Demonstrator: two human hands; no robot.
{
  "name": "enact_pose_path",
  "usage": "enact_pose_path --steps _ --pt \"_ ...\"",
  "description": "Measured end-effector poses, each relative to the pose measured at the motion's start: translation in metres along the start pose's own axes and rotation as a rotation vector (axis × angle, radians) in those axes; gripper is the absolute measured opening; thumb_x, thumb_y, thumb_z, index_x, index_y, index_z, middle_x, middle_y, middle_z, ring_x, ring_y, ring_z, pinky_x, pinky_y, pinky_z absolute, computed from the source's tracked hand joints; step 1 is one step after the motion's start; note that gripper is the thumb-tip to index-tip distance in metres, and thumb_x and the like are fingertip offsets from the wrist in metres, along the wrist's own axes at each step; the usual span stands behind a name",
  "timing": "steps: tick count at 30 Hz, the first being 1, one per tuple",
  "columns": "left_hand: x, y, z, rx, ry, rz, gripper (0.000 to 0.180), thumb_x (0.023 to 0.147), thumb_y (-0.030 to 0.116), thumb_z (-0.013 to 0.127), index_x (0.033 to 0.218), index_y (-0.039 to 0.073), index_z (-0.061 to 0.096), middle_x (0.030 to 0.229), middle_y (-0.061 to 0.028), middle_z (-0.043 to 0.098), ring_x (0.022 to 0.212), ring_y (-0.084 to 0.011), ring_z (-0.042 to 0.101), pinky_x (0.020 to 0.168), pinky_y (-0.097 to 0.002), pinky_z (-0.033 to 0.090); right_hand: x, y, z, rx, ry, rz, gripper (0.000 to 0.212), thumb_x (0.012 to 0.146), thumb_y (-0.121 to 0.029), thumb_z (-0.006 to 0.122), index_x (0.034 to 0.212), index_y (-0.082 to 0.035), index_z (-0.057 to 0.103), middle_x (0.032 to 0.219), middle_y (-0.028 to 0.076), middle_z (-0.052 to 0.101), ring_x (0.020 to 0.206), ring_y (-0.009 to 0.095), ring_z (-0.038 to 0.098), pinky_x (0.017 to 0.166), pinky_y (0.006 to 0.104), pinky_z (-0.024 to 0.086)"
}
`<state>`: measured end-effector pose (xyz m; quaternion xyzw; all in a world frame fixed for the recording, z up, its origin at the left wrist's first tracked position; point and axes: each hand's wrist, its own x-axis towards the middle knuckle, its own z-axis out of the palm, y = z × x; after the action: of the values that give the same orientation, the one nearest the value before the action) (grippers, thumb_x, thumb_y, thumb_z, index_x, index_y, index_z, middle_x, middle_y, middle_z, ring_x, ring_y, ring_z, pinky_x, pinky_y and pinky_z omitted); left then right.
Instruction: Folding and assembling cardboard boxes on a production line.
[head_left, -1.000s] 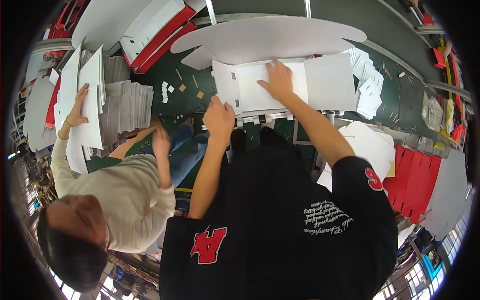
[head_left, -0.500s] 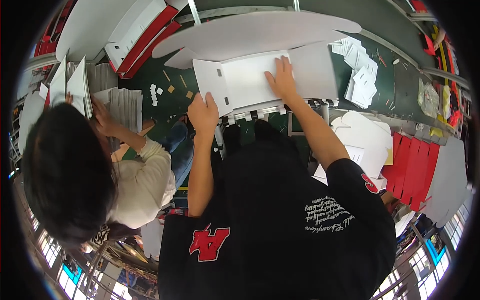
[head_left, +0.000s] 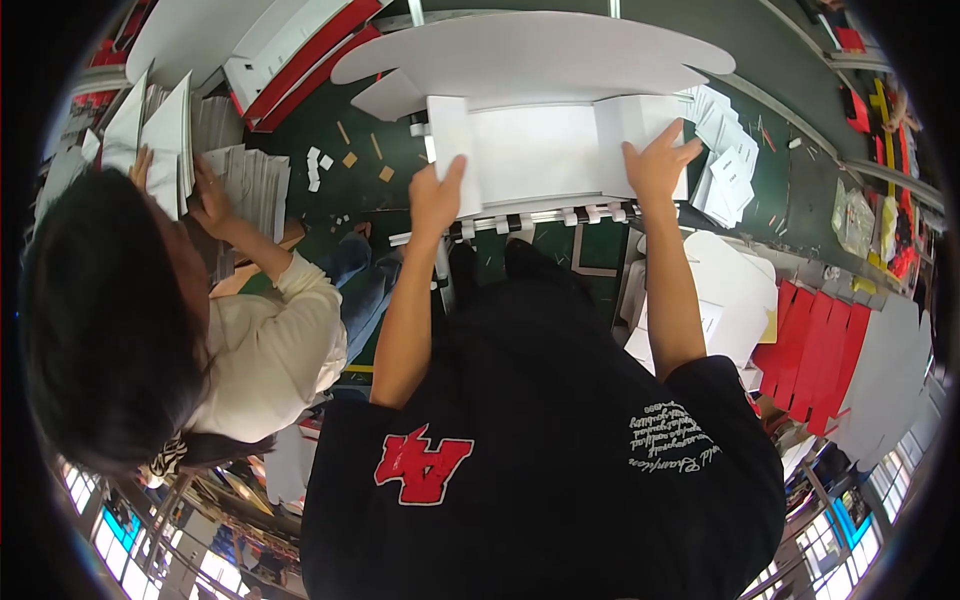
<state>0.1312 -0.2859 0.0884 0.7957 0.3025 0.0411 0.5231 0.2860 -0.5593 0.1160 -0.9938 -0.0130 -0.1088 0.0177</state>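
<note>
In front of me a white cardboard box [head_left: 535,150] lies unfolded, its long rounded lid flap [head_left: 530,50] standing up at the far side. My left hand [head_left: 437,200] is closed on the box's raised left side panel [head_left: 455,130], thumb inside and fingers partly hidden behind the edge. At the opposite end, my right hand [head_left: 660,168] grips the partly folded right side panel [head_left: 625,125]. Its thumb lies on the inner face, and its fingers reach over toward the outer edge.
White printed cards [head_left: 725,165] lie fanned out right of the box. Red cardboard pieces [head_left: 815,350] are stacked lower right. On the left a co-worker [head_left: 265,340] handles white sheets beside a paper stack [head_left: 250,195]. A red-and-white box [head_left: 300,75] stands far left.
My right hand has moved from the box's inside to its right panel, which is now folded up more. The left panel is also raised, and the box has shifted slightly right.
</note>
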Motion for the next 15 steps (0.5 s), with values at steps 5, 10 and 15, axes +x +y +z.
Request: enact_pose_path --steps 5,10,15 --pt "0.003 -0.032 0.032 0.045 -0.057 -0.121 0.060 0.087 0.049 0.051 0.092 -0.010 0.061 0.084 -0.0279 0.063 0.085 -0.0407 0.062 0.076 -0.0418 0.048 -0.042 -0.080 0.007 0.749 -0.332 -0.326 0.082 0.077 -0.043 0.069 0.133 0.004 0.032 0.126 0.029 0.044 0.111 0.036 0.050 0.090 0.0405 0.043" --pt "-0.016 -0.002 0.062 0.684 0.156 0.175 0.037 0.089 0.032 0.051 0.095 -0.005 0.046 0.093 -0.0186 0.052 0.081 -0.0365 0.058 0.068 -0.0417 0.049 -0.061 -0.152 0.030 1.055 -0.811 -0.019 0.058 0.079 -0.042 0.067 0.115 0.002 0.052 0.109 0.018 0.060 0.087 0.024 0.062 0.075 0.0334 0.049" --pt "-0.020 -0.003 0.041 0.877 0.323 0.385 0.035 0.078 0.022 0.060 0.096 -0.008 0.054 0.105 -0.0204 0.048 0.098 -0.0343 0.044 0.080 -0.0405 0.038 -0.062 -0.174 0.037 0.747 -0.831 -0.076 0.057 0.069 -0.043 0.067 0.100 0.003 0.059 0.089 0.020 0.066 0.083 0.032 0.064 0.075 0.0374 0.050"
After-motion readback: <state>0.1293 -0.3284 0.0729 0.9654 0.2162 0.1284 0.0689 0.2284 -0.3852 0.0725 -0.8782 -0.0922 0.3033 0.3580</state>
